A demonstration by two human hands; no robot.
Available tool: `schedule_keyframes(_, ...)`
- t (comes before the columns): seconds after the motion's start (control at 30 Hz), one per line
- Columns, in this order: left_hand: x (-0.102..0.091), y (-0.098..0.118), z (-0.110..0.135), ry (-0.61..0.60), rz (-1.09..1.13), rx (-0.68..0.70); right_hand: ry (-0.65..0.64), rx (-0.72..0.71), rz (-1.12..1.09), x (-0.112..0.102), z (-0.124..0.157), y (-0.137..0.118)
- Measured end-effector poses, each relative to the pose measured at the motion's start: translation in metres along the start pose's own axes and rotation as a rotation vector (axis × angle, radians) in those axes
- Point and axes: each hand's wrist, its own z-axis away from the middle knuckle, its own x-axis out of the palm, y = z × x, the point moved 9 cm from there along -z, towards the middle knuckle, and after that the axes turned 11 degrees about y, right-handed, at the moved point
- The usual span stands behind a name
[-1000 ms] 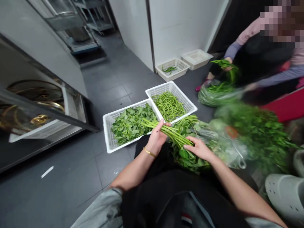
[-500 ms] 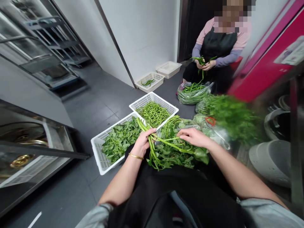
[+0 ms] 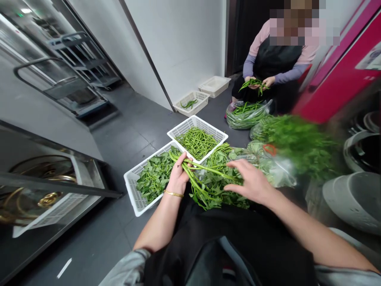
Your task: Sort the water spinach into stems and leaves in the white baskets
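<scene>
My left hand (image 3: 179,171) is closed around a bundle of long green leafy stems (image 3: 195,180), which fan out to the right and down. To the right, my right hand (image 3: 247,178) is open, thumb and fingers spread near the far ends of those stems. Beneath both hands lies a heap of leafy greens (image 3: 212,194), partly hidden by the stems. A white slotted basket (image 3: 131,190) of picked leaves (image 3: 151,176) stands left of my left hand. Just beyond it, another white basket (image 3: 222,134) holds long green beans (image 3: 197,143).
Across from me, a seated person (image 3: 275,59) holds green peppers (image 3: 256,84) above a clear bag (image 3: 247,117). Bushy greens (image 3: 306,139) and bagged vegetables lie right; a white bucket (image 3: 348,198) stands beyond. A metal shelf (image 3: 59,188) is left; smaller baskets (image 3: 193,109) line the wall.
My right hand has opened and its fingers have spread away from a stem. The left hand keeps hold of the bundle. The other person's hands have lowered slightly with the peppers.
</scene>
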Motion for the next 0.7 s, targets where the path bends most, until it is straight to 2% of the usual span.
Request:
schedule_keyframes(0.1,-0.005,0.0,0.0,0.033,-0.052,0.042,-0.299,0.038,0.139,0.035,0.004,0.014)
schedule_keyframes(0.17,-0.01,-0.001,0.001,0.043,-0.133,0.05,-0.412,0.072,0.038,0.035,-0.004,0.03)
schedule_keyframes(0.2,-0.01,-0.003,0.002,0.027,-0.16,0.035,-0.415,0.077,-0.039,0.027,-0.012,0.036)
schedule_keyframes(0.3,-0.004,-0.009,0.008,-0.08,-0.117,-0.047,-0.306,0.09,-0.139,0.0,-0.044,0.055)
schedule_keyframes(0.4,0.004,-0.007,0.015,-0.143,0.007,-0.091,-0.132,0.026,-0.026,-0.015,-0.066,0.059)
schedule_keyframes(0.5,0.004,0.001,0.018,-0.117,0.122,-0.079,0.232,-0.028,0.11,-0.037,-0.062,0.038)
schedule_keyframes(0.53,0.002,0.004,0.017,-0.096,0.152,-0.063,0.35,-0.023,0.11,-0.045,-0.054,0.029)
schedule_keyframes(0.57,0.001,0.006,0.017,-0.073,0.172,-0.042,0.416,-0.019,0.071,-0.049,-0.045,0.018)
schedule_keyframes(0.6,-0.001,0.008,0.016,-0.051,0.179,-0.023,0.409,-0.025,-0.002,-0.048,-0.038,0.007)
schedule_keyframes(0.63,-0.002,0.009,0.015,-0.029,0.177,-0.007,0.334,-0.038,-0.095,-0.041,-0.032,-0.004)
schedule_keyframes(0.7,-0.003,0.008,0.013,0.008,0.164,0.011,0.096,-0.042,-0.284,-0.02,-0.025,-0.02)
